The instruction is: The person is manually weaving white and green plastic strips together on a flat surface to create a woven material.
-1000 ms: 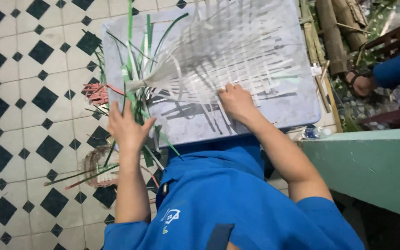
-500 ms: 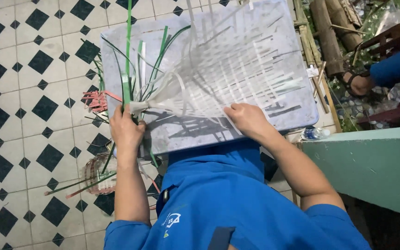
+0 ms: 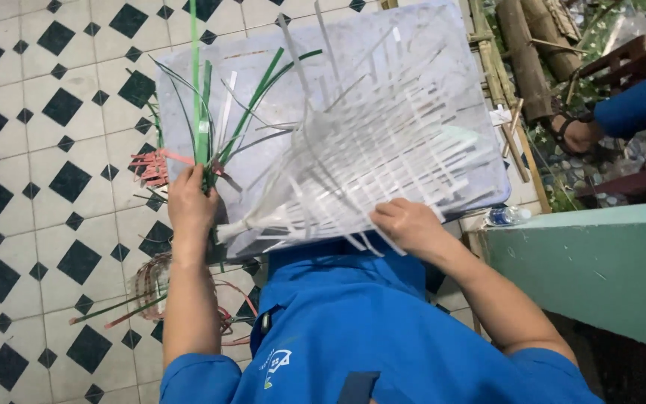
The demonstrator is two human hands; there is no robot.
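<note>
Two hands weave: our left hand (image 3: 191,203) grips green strips (image 3: 203,127), right hand (image 3: 407,224) presses mat (image 3: 368,157) flat; next strip needs threading.

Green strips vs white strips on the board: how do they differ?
The green strips are few, loose and stand up in a bunch gripped by the left hand. The white strips are many and interlaced into a mat under the right hand. Both are thin and flat.
</note>
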